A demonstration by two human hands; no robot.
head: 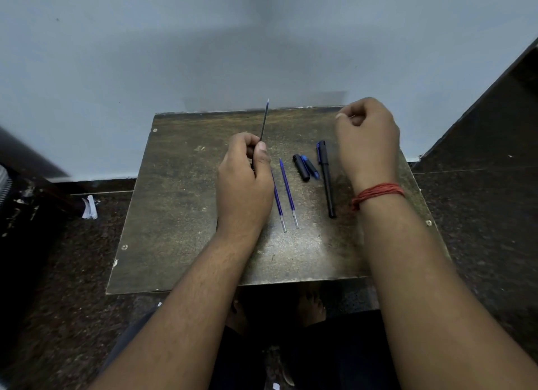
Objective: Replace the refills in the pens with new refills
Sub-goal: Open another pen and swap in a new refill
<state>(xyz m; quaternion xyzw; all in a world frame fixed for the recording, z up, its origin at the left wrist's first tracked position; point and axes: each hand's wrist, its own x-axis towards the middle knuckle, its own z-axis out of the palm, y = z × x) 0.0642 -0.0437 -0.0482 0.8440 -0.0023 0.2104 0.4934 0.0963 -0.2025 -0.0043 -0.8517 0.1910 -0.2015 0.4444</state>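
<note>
Under my hands the table shows a mottled brown-olive top, worn paler in patches, against a plain pale blue-grey wall and a dark speckled floor. Two refills lie there deep blue with clear ends, next to a black pen with a blue clip and a black cap. A red thread band circles my right wrist, and the refill in my left hand looks dark, nearly black.

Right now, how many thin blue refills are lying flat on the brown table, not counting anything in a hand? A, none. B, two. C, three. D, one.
B: two thin blue refills lie side by side on the worn brown table, just right of the left hand, whose grip is on a dark refill pointing up.
</note>
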